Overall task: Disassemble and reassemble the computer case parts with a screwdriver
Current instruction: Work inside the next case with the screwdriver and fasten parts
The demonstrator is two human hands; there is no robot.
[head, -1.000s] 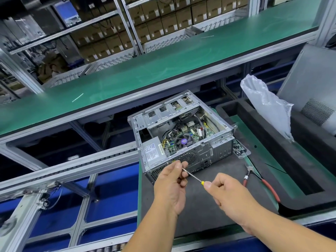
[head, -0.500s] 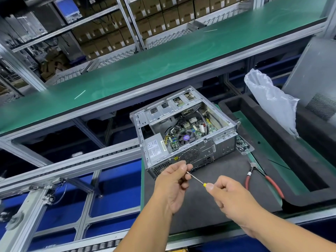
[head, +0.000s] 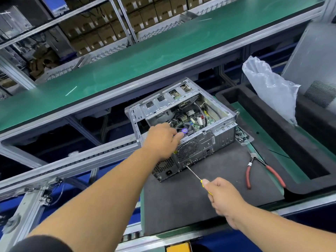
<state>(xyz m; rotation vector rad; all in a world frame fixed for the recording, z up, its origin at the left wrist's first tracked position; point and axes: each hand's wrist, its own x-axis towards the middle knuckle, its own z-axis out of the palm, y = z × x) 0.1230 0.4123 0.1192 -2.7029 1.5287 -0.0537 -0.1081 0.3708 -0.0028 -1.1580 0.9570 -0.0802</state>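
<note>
Left hand (head: 162, 138) on computer case (head: 189, 124), right hand (head: 224, 199) holding screwdriver (head: 195, 174)

We see bright, even light from above, with soft glare on the green conveyor belt (head: 163, 51) and only weak shadows. The wide lens bends straight lines near the edges, and the far shelves (head: 91, 24) look slightly blurred.

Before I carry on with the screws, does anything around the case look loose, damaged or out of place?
One thing: a small circuit board lies loose on the mat beside the computer case, at its far-right corner, overhanging the mat's edge. The red-handled pliers lie flat nearby. No damage is visible.
</note>
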